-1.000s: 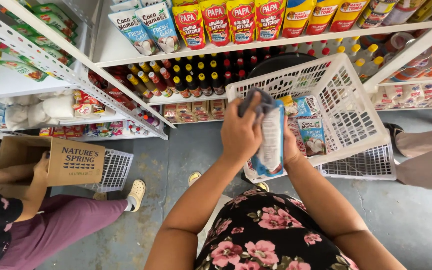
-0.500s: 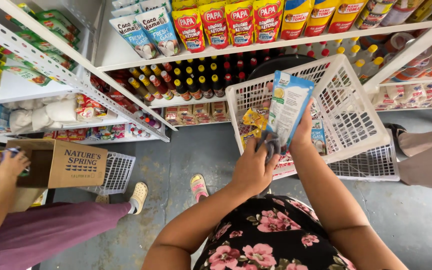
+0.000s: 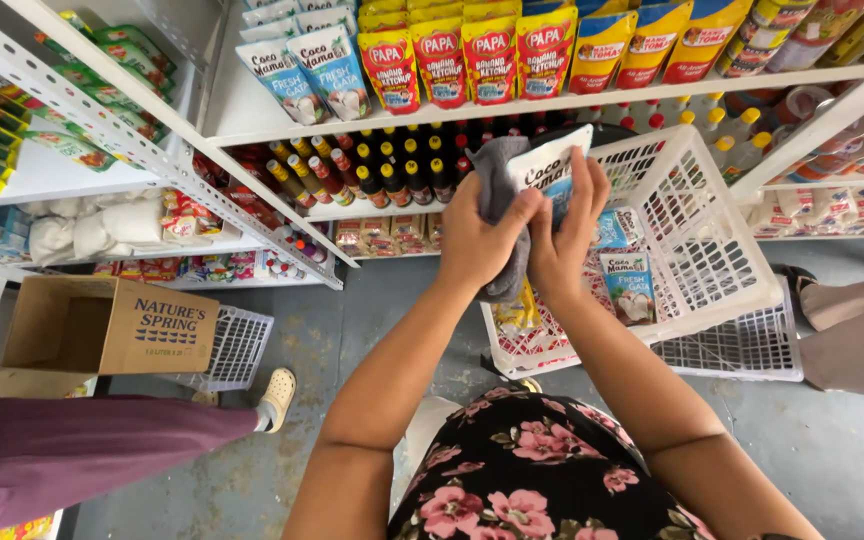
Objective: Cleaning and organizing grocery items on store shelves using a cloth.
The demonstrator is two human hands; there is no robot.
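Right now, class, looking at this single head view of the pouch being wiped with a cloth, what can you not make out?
- White pouch: its lower half, hidden by the left hand, right hand and grey cloth.
- White basket: its deeper contents, behind both hands and the mesh.
- Seated person's purple leg: the body is cut off by the left edge.
- Cardboard box: its inside, too dark to read.

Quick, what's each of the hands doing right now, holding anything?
Left hand: closed on a grey cloth, pressed against the pouch.
Right hand: closed on a white and blue pouch, above the white basket.

white-blue pouch (image 3: 552, 165), red-yellow shelf pouches (image 3: 442, 60)
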